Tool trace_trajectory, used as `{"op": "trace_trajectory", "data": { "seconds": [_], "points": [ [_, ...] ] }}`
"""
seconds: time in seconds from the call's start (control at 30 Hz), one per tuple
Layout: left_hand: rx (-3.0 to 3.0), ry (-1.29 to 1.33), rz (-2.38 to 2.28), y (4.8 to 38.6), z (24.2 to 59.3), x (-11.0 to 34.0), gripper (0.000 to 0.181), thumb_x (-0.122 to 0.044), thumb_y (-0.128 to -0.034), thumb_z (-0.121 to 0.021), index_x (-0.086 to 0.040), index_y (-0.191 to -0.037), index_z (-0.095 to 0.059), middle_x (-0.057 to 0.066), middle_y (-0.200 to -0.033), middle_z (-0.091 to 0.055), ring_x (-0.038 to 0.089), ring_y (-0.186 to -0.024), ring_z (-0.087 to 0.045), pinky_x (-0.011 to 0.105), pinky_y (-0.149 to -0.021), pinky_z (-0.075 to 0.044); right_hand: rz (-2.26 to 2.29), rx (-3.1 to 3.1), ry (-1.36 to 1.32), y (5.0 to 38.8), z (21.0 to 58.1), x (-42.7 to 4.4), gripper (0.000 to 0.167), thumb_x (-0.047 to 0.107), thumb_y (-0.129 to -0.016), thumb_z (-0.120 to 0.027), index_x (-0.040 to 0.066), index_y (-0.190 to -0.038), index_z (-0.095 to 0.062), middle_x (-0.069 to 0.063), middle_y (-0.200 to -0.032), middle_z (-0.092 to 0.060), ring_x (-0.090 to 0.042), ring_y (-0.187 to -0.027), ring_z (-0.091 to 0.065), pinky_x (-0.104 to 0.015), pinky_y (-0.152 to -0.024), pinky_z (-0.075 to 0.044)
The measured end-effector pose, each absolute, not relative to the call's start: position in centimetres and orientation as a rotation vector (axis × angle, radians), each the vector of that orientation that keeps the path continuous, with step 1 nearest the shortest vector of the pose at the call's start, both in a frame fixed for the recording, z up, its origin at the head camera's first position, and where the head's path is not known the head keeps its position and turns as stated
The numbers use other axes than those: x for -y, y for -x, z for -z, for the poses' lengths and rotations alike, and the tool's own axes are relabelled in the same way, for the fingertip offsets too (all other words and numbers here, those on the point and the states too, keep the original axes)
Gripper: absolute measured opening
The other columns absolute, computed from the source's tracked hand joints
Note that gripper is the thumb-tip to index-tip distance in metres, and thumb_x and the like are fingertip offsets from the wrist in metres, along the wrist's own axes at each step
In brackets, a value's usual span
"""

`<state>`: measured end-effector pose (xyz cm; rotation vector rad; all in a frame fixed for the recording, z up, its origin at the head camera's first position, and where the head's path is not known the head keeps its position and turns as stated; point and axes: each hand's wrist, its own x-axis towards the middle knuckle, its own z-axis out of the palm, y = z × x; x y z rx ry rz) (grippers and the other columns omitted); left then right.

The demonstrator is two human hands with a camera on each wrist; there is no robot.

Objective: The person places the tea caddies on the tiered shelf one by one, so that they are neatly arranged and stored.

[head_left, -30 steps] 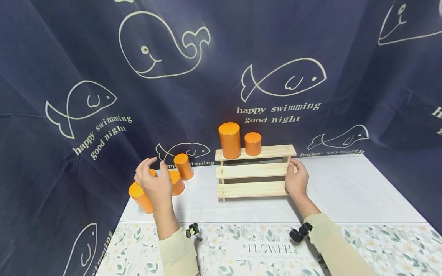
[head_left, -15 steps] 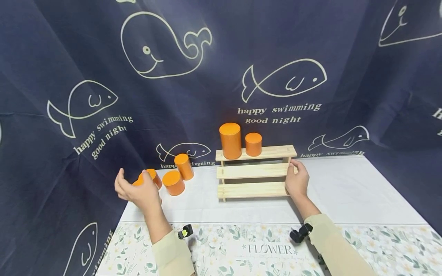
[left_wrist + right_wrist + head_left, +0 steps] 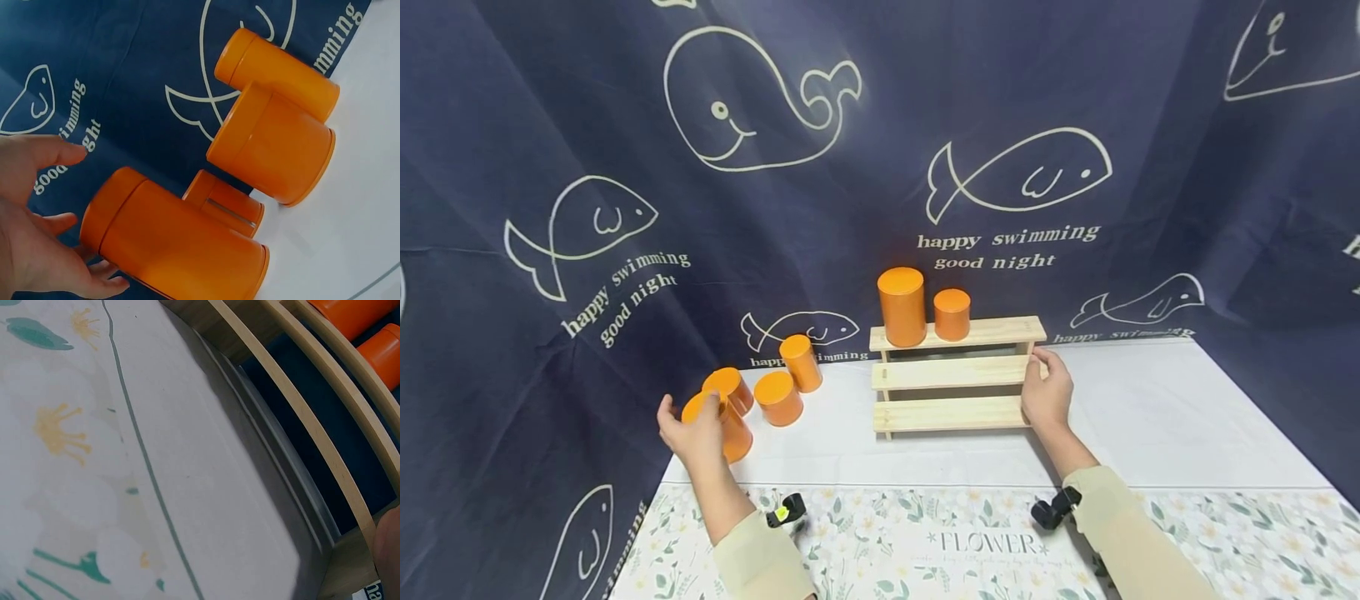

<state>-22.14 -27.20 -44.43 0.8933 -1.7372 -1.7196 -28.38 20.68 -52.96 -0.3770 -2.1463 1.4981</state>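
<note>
My left hand (image 3: 698, 440) is at a tall orange canister (image 3: 737, 433) at the table's left. In the left wrist view the thumb stands apart from that canister, while the other fingers (image 3: 109, 286) lie along its lid end; whether they touch it I cannot tell. Near it stand a wide canister (image 3: 778, 400), a slim one (image 3: 802, 365) and another (image 3: 741, 392) partly hidden. My right hand (image 3: 1047, 393) grips the right end of a three-step wooden rack (image 3: 951, 412). On the rack's top step are a large canister (image 3: 902, 310) and a short one (image 3: 952, 317).
A navy curtain (image 3: 820, 208) with white fish drawings hangs behind and at both sides. White cloth (image 3: 1172, 417) covers the table, with a flowered mat (image 3: 880, 533) along the front. The rack's two lower steps bear no canisters.
My left hand has moved left and down from above the canisters to beside the tall one, which now shows more of its side. My right hand stays on the rack.
</note>
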Motion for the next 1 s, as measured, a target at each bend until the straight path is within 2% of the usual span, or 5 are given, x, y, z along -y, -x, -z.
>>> {"op": "trace_trajectory", "data": {
  "seconds": [0.27, 0.47, 0.77, 1.0],
  "points": [
    [1.875, -0.917, 1.727, 22.3, 44.4, 26.8, 0.093, -0.02, -0.0965, -0.069, -0.023, -0.17, -0.013, 0.012, -0.178, -0.008, 0.036, -0.163, -0.021, 0.05, -0.135, -0.022, -1.479, 2.123, 0.365, 28.7, 52.9, -20.9, 0.036, 0.013, -0.111, -0.044, -0.003, -0.14, -0.06, -0.027, -0.147, -0.06, -0.045, -0.148, -0.048, -0.058, -0.128, -0.033],
    [1.99, -0.968, 1.693, 22.2, 44.6, 27.1, 0.099, -0.019, -0.096, -0.07, -0.021, -0.171, -0.005, 0.017, -0.178, -0.005, 0.043, -0.163, -0.019, 0.058, -0.134, -0.021, -1.479, 2.117, 0.385, 28.6, 53.1, -20.8, 0.036, 0.012, -0.11, -0.046, -0.004, -0.139, -0.061, -0.027, -0.149, -0.059, -0.044, -0.15, -0.047, -0.057, -0.129, -0.032],
    [2.114, -0.991, 1.671, 21.9, 45.2, 27.5, 0.11, -0.012, -0.0937, -0.07, -0.019, -0.17, 0.01, 0.022, -0.178, 0.0, 0.048, -0.163, -0.013, 0.062, -0.132, -0.019, -1.482, 2.127, 0.4, 28.5, 53.3, -20.7, 0.036, 0.012, -0.11, -0.046, -0.003, -0.139, -0.061, -0.026, -0.149, -0.06, -0.043, -0.15, -0.047, -0.056, -0.128, -0.033],
    [2.122, -0.954, 1.637, 21.9, 45.5, 27.6, 0.105, -0.003, -0.0931, -0.065, -0.011, -0.169, 0.007, 0.026, -0.175, -0.008, 0.05, -0.162, -0.016, 0.064, -0.133, -0.015, -1.489, 2.119, 0.388, 28.5, 53.2, -20.7, 0.036, 0.012, -0.11, -0.047, -0.003, -0.139, -0.061, -0.026, -0.149, -0.06, -0.044, -0.15, -0.047, -0.057, -0.128, -0.033]
  ]
}}
